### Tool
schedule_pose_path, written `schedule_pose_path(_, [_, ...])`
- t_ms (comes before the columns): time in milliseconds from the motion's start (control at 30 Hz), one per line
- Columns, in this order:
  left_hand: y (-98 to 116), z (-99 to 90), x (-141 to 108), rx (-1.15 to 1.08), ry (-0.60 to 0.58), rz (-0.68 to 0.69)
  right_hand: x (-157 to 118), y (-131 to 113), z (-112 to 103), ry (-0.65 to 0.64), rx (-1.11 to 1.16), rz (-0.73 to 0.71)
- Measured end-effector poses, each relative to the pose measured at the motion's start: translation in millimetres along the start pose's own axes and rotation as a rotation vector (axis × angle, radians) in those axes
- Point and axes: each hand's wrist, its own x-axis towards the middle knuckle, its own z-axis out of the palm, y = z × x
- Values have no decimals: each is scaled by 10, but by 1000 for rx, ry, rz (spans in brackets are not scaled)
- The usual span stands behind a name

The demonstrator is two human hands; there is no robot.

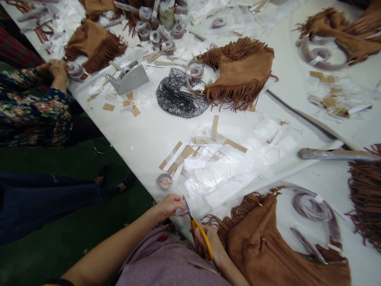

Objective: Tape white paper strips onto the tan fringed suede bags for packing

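Observation:
Near the table's front edge, my left hand (pixel 169 207) pinches a small piece of clear plastic (pixel 181 209). My right hand (pixel 208 240) is wrapped round the yellow handles of a pair of scissors (pixel 200 232). The scissor blades point up and away, right beside the plastic; whether they touch it I cannot tell. A small round tin (pixel 164 181) with pinkish contents stands just beyond my left hand. To the right of my right hand lies a brown fringed handbag (pixel 268 242), its strap wrapped in plastic.
Paper and plastic scraps (pixel 208 159) lie ahead. Further back are another fringed bag (pixel 241 71), a black-and-white patterned cloth (pixel 180 95) and a grey tape dispenser (pixel 131 77). A co-worker's hands (pixel 58 71) are at the left edge; another person's hand (pixel 364 24) rests on a bag far right.

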Motion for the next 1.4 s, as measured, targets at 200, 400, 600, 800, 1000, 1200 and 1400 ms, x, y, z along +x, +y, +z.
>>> schedule_pose_path(200, [-22, -136, -88, 33, 20, 51, -127, -153, 6, 73, 60, 18])
schedule_pose_path(400, [-47, -336, -80, 71, 53, 135, 53, -905, -106, 303, -107, -174])
schedule_pose_path(600, [-122, -363, 16, 356, 226, 514, 908, -2084, -13, 619, -566, -435])
schedule_pose_path(800, [-370, -244, 348, 949, 284, 1244, 1748, -2728, 385, 758, -526, -452])
schedule_pose_path(1000, [-429, -169, 579, 1098, 335, 1356, 2171, -2830, 706, 748, -542, -475])
schedule_pose_path(1200, [-382, -266, 411, 1116, 270, 1268, 2012, -2909, 519, 630, -689, -543])
schedule_pose_path(1400, [-451, -319, 408, 1002, 192, 1174, 1283, -2403, -454, 732, -649, -671])
